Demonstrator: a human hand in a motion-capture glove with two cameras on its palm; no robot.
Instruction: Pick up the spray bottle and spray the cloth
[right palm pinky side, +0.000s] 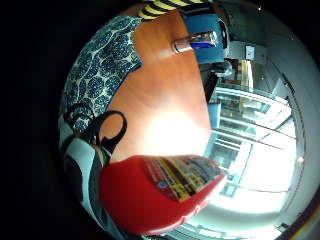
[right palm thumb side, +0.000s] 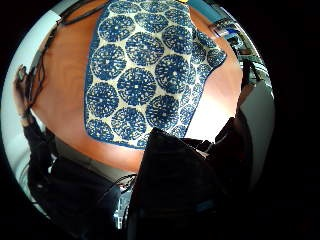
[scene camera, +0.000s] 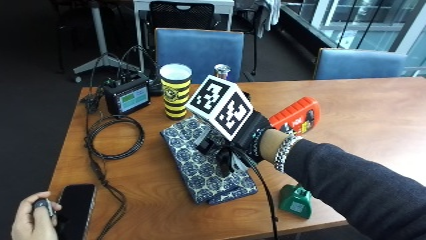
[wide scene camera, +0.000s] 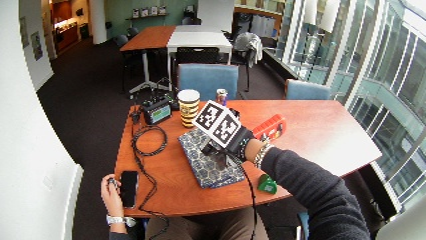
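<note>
Two hazards stand out while the gloved right hand (scene camera: 249, 134) hovers over the blue patterned cloth (scene camera: 200, 160), clasped round the red spray bottle (scene camera: 297, 116). The bottle is off the bench (scene camera: 373, 115), lifted above the cloth's edge on the side away from the yellow-and-black striped cup (scene camera: 176, 90), and in the little-finger palm view its red body (right palm pinky side: 160, 192) fills the space next to the palm. I cannot see the nozzle in any view, so its aim is unknown; if it faces away from the cloth, the mist would likely land on bare wood or toward the small screen box (scene camera: 126, 98) beside the striped cup. Electronics there and the coiled cable (scene camera: 114, 137) lying between the box and the cloth would not welcome moisture. The bottle also appears tilted rather than upright, which could starve the pickup tube and give a weak spray. A green object (scene camera: 295, 201) sits near the cloth's closest corner, under the forearm, and a lowered sleeve could knock it off the bench edge.
</note>
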